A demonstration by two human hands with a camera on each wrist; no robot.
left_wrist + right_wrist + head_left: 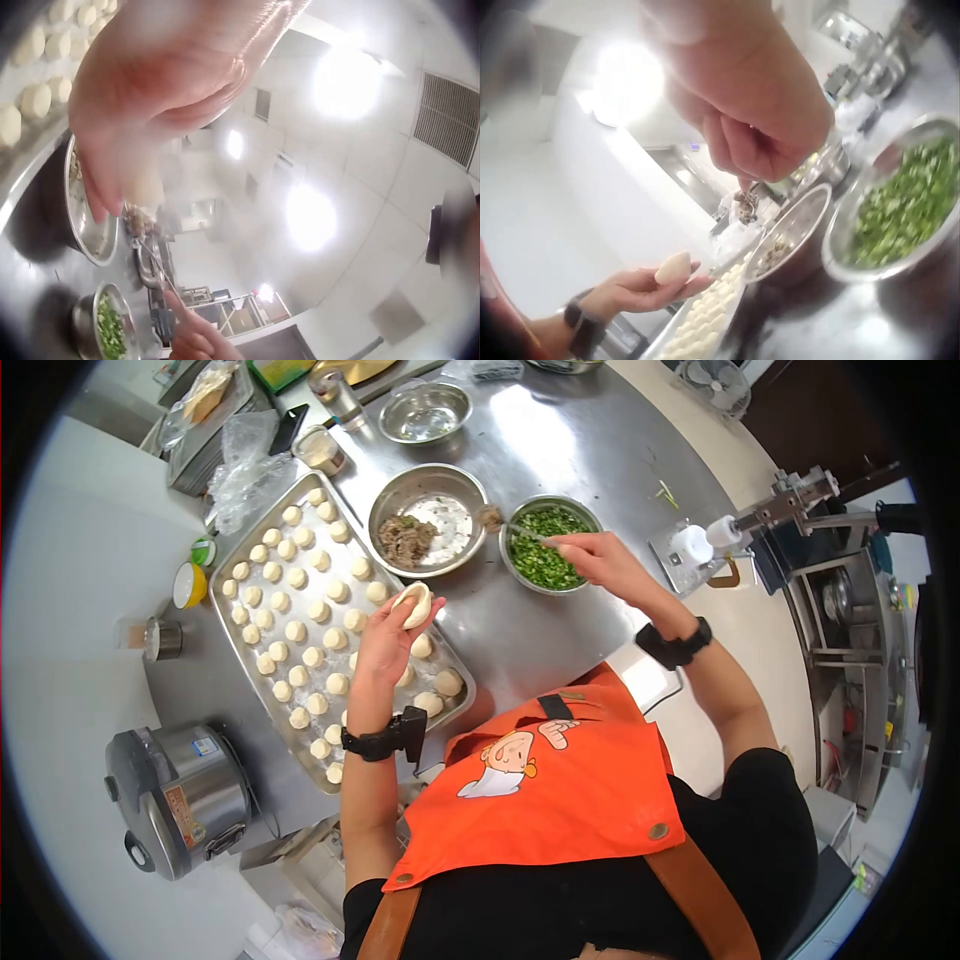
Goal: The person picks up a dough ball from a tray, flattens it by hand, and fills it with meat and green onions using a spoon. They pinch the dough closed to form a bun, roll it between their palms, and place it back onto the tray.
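My left hand [386,647] holds a cupped round dough wrapper [414,606] over the near right part of the dough tray. In the right wrist view, that wrapper [674,268] sits across the fingers. My right hand [606,563] grips the handle of a spoon [530,534] above the bowl of chopped greens [548,550]. A lump of minced filling [490,518] sits at the spoon's end, between the greens and the larger steel bowl [480,495]. More minced meat [405,542] lies on that bowl's left side.
A metal tray [247,678] carries rows of small dough pieces. Beyond the filling bowl stand another steel bowl [426,413], a glass jar [320,452] and plastic bags [247,468]. A rice cooker [178,798] is at the left, and a clamped metal device [735,530] at the right table edge.
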